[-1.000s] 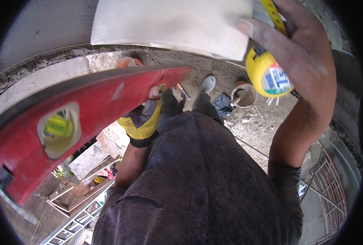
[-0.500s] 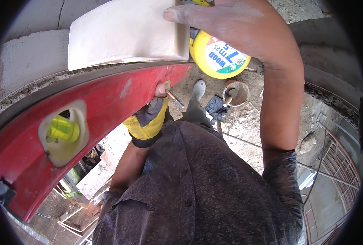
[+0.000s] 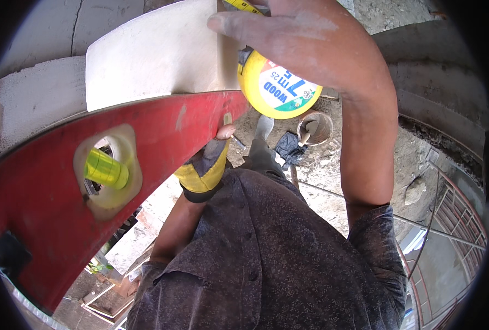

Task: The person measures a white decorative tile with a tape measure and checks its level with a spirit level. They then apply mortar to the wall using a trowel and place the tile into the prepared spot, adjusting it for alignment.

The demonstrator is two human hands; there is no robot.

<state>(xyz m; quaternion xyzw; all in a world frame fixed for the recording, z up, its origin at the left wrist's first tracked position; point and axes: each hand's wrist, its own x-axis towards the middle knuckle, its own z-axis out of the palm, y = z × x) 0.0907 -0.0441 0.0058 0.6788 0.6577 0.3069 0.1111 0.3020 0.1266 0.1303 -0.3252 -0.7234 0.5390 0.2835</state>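
Observation:
A long red spirit level (image 3: 162, 124) with a yellow vial slants across the left side, its far end beneath a pale block (image 3: 151, 55). My left hand (image 3: 208, 159), in a yellow and grey glove with a bare thumb tip, grips the level near that end. My bare, dusty right hand (image 3: 296, 41) is closed over a round yellow tape measure (image 3: 282, 91) beside the block. Part of the yellow tape blade (image 3: 243, 6) shows at the top edge. The right thumb lies against the block's end; the other fingers are mostly hidden.
Rows of grey blocks (image 3: 41, 91) stand behind the level, and another block wall (image 3: 437, 82) curves along the right. Well below are a bucket (image 3: 315, 126) with a tool in it, a dark cloth or bag (image 3: 289, 147) and red metal frames (image 3: 461, 212).
The level has swung closer under the block, showing more of its face. My right hand and the tape measure have shifted slightly left and down in view. Both hands keep their hold.

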